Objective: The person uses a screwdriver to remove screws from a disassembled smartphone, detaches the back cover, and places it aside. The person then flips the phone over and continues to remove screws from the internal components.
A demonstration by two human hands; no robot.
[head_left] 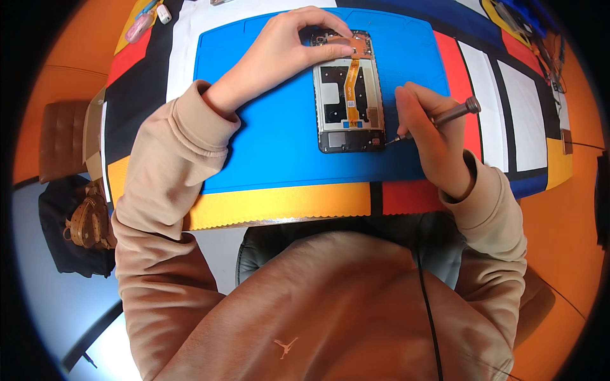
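Note:
An opened smartphone lies on a blue work mat, its inner parts exposed. An orange ribbon cable runs down its middle from the copper-coloured board at the top. My left hand reaches over the phone's upper end, thumb and index finger bent onto the board; whether a small part is between them I cannot make out. In my right hand is a slim screwdriver with a brown handle, held slantwise. Its tip is close to the phone's lower right corner.
A patterned cloth in yellow, red, black and white covers the table around the mat. Small items, among them a white piece, lie at the far left. Cables and tools are at the far right. A dark bag stands to the left.

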